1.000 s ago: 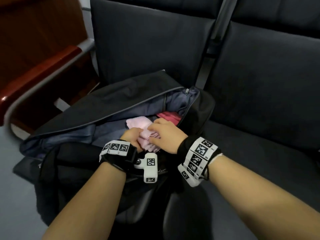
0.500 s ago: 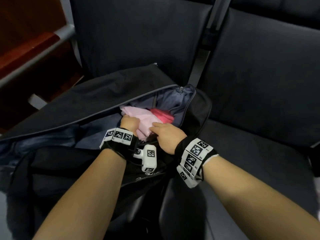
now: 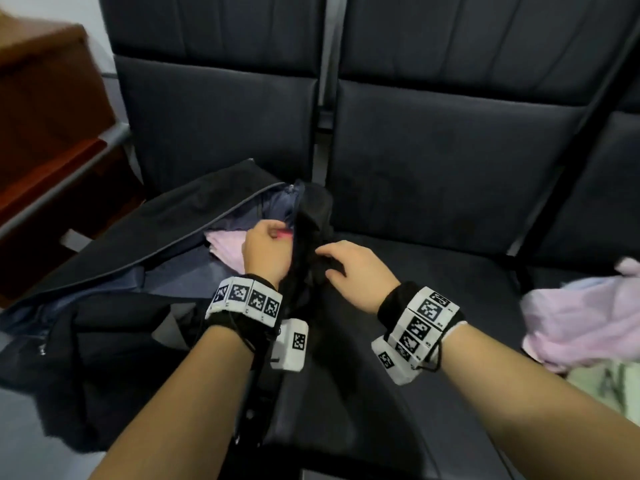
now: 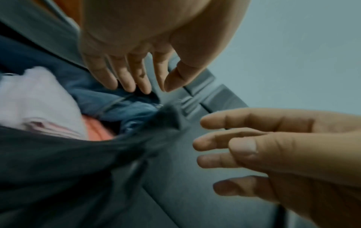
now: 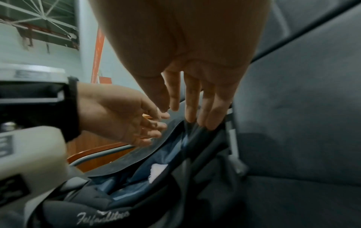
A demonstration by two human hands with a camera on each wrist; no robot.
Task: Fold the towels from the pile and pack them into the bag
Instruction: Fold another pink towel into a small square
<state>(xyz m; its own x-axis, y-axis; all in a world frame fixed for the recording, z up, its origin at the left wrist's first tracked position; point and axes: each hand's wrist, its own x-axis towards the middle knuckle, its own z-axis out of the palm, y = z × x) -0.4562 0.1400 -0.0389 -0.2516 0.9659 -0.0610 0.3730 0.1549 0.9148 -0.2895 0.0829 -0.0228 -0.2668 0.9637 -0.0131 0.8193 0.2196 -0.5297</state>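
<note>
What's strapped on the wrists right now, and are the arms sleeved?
No sleeves: both forearms are bare. The left hand has a black wrist strap ringed by white blocks printed with black square codes, plus a white camera box carrying one code. The right hand has a similar black band with coded white blocks and a thin black cable.

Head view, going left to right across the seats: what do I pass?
Wooden armrest → open black bag → folded pink towel in the bag → left hand → right hand → loose pile of pastel towels at the right edge.
</note>
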